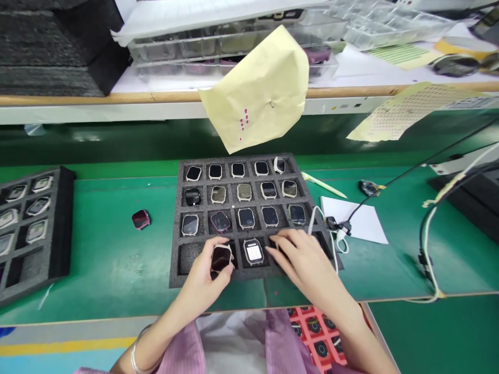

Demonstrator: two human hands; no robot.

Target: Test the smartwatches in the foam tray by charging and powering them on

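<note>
My left hand (pixel 206 272) pinches a smartwatch case (pixel 221 258) with a dark screen and a pale frame, over the front row of a black foam tray (pixel 174 259). In the compartment beside it lies a smartwatch (pixel 253 252) with its screen lit white. My right hand (pixel 298 257) reaches into the compartment right of that watch, fingers bent around a dark thing mostly hidden by them. Several more strapless smartwatches (pixel 246 218) fill the rows behind, most with dark screens. One watch (pixel 278 165) at the back right corner is tilted.
A purple-framed watch (pixel 141 219) lies alone on the green bench (pixel 117 270). Another foam tray (pixel 58 228) of watches stands at left. To the right are a white cable (pixel 333 239), white paper (pixel 360 221) and a green pen (pixel 325 185). Yellow paper (pixel 265 93) hangs from the shelf.
</note>
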